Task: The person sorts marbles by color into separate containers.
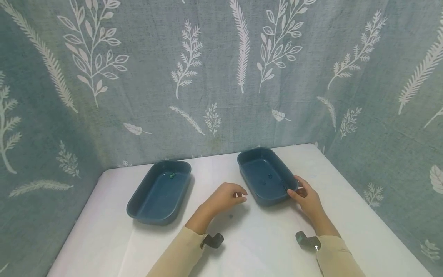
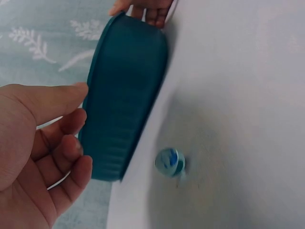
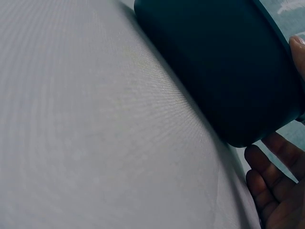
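Note:
My right hand (image 1: 308, 200) grips the near right corner of a dark blue tray (image 1: 256, 192), thumb at the rim and fingers against the outer wall. In the right wrist view, fingertips (image 3: 259, 160) touch the tray's lower side. Small dark pieces (image 1: 270, 176) lie inside it. My left hand (image 1: 225, 198) hovers just left of that tray, fingers loosely bent and holding nothing. On the white table below the left hand sits a small glassy marble (image 2: 169, 162) with a blue patch; in the head view it is a tiny dot.
A second dark blue tray (image 1: 133, 209) stands on the left of the white table (image 1: 259, 246), with small green pieces (image 1: 172, 175) at its far end. Grey-green leaf-patterned cloth (image 1: 214, 77) hangs behind the table and along both sides.

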